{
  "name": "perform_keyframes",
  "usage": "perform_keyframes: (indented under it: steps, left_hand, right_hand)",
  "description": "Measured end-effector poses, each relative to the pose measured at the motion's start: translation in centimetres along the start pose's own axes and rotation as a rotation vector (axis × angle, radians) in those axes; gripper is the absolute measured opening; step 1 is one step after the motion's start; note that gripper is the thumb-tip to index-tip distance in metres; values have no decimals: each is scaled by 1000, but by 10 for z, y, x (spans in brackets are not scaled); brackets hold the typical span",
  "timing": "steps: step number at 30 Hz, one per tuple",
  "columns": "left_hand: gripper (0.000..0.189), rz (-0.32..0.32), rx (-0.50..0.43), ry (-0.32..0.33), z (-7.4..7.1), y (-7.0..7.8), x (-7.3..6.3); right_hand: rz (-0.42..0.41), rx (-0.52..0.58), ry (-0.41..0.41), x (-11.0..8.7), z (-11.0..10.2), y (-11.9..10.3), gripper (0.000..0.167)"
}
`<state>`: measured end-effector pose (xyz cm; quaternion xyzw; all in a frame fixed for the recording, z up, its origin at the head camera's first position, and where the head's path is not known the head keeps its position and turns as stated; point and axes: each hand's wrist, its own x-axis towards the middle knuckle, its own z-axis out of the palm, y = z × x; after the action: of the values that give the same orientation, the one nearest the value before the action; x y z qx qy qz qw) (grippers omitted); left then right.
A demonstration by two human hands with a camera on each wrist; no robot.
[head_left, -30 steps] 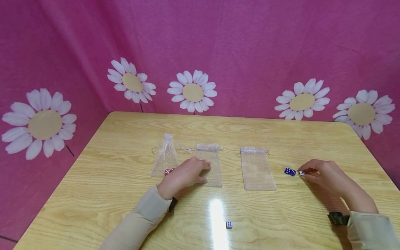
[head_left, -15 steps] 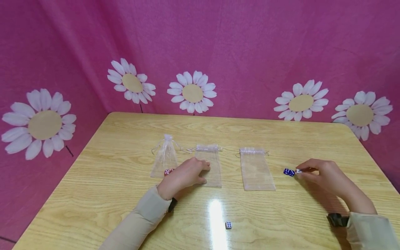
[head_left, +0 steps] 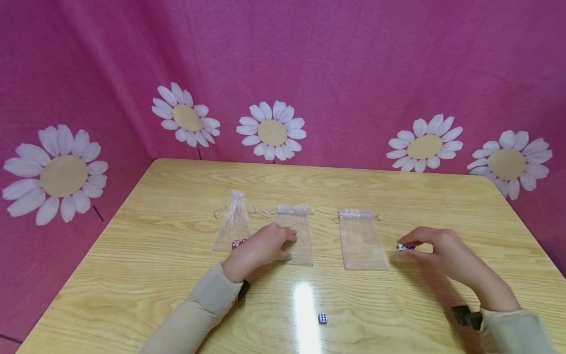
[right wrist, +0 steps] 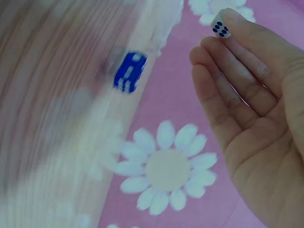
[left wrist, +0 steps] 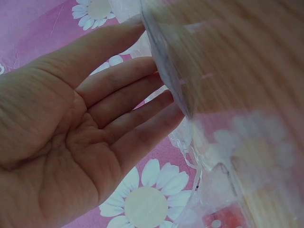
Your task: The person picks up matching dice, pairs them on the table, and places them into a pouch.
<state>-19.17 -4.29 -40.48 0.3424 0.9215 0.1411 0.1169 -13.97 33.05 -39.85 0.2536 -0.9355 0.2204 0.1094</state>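
Between thumb and fingertips, my right hand pinches a white die with dark blue pips. In the right wrist view the die is raised off the table, apart from the blue dice, which lie side by side; from the head they are partly hidden behind the hand and die. My left hand rests on the middle sheer drawstring pouch, fingers extended and thumb apart. Left of it stands a gathered sheer pouch by red dice, partly covered by the left hand; whether they are inside, I cannot tell.
A third sheer pouch lies flat between the hands. Another white die sits at the front of the wooden table, beside a bright reflection. A pink curtain with daisies rises behind the table.
My right hand has moved left with the white die, from the right side of the blue dice to in front of them. The left hand stays in place.
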Motion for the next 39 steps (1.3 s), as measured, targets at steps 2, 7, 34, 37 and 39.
perform_keyframes:
  steps: [2,7,34,37,39]
  left_hand:
    - [39,-7,4,-4,0,0,0]
    - [41,-13,4,-14,0,0,0]
    - [42,-7,16,-12,-2,0,0]
    - [43,-9,11,-12,-2,0,0]
    - [42,-5,14,-10,-2,0,0]
  right_hand:
    - [-34,9,-2,2,2,-7,24]
    - [-117,31,-13,7,8,-26,26]
    - [-360,169,-124,6,42,-103,14]
    - [-392,136,-110,3,50,-114,11]
    - [-387,127,-127,1,55,-120,9]
